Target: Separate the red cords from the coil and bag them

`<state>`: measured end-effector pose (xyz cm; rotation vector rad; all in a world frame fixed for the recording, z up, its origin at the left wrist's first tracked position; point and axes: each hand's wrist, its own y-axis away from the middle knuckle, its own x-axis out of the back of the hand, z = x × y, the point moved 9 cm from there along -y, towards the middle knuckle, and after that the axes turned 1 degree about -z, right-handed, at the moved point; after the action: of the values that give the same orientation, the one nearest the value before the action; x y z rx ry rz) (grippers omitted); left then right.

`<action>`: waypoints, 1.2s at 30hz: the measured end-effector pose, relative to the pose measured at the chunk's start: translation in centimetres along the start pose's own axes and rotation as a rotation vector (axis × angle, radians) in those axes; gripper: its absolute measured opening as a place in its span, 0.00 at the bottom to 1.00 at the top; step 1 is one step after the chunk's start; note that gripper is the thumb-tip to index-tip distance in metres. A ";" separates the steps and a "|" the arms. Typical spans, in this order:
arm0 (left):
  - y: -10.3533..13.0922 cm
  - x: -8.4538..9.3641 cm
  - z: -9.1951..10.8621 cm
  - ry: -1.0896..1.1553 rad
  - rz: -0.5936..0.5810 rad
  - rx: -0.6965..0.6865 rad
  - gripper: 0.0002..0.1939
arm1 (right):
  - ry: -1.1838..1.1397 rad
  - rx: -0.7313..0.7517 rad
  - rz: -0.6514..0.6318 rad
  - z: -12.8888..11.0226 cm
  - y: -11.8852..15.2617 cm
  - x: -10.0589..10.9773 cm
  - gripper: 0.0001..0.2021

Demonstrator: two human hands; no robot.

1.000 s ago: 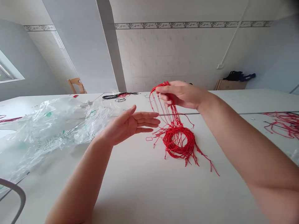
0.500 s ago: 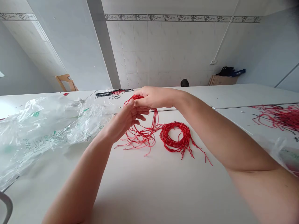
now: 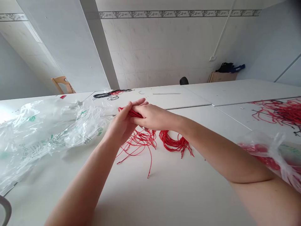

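Note:
Between my two hands is a bundle of red braided cords point(image 3: 135, 114), partly covered by fingers. My left hand point(image 3: 124, 121) wraps it from the left, thumb on top. My right hand point(image 3: 154, 116) grips the same bundle from the right, with its fingers meeting the left hand. Loose red cord ends point(image 3: 138, 144) hang below the hands and spread over the white table point(image 3: 174, 194); one strand reaches toward me. Beside them, under my right wrist, lies a coiled ring of red cords point(image 3: 171, 144), its far side hidden by the arm.
A large clear plastic bag point(image 3: 54, 128) with green print spreads across the left. Black and red cords point(image 3: 110, 93) lie at the back. On the right are a heap of red and black cords point(image 3: 284, 113) and a tied plastic bag point(image 3: 275, 153) of red items. A thin strip point(image 3: 166, 93) lies farther back.
Both hands have come lower and closer together around the cord bundle. The loose ends have shifted, with one strand now stretching nearer to me. The view has tilted slightly.

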<state>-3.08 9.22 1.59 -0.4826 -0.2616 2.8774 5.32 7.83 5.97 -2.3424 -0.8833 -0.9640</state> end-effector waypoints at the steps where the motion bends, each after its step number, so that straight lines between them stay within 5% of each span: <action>1: 0.0 0.5 0.8 0.017 0.045 -0.037 0.18 | -0.024 0.012 -0.004 0.4 0.3 -0.1 0.09; 5: 1.0 2.7 5.3 0.168 0.250 -0.213 0.15 | -0.076 0.054 0.032 3.7 2.1 0.2 0.10; 9: 2.2 3.7 8.0 0.476 0.296 -0.253 0.14 | -0.150 -0.141 -0.017 10.1 4.5 -0.2 0.12; 13: 1.9 2.9 6.5 0.531 0.198 -0.068 0.14 | -0.012 -0.351 -0.147 15.1 6.7 -1.0 0.08; 19: 0.8 3.6 3.9 0.545 0.200 0.030 0.15 | 0.256 -0.527 0.053 18.2 8.9 3.5 0.07; 24: 0.5 4.1 3.7 0.568 0.189 0.032 0.17 | 0.294 -0.626 0.031 20.5 10.8 4.6 0.07; 28: 0.4 4.1 3.6 0.556 0.182 0.035 0.18 | 0.317 -0.615 -0.027 20.8 10.5 2.9 0.08; 33: 0.5 3.9 3.6 0.558 0.168 0.040 0.18 | 0.251 -0.550 -0.319 19.6 9.3 -3.2 0.21; 36: 0.5 3.7 3.7 0.559 0.146 0.033 0.18 | 0.322 -0.494 -0.327 18.7 8.6 -4.7 0.17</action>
<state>-7.83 9.10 3.82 -1.3061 -0.0854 2.7273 17.20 11.52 -11.12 -2.3541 -0.9981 -1.8152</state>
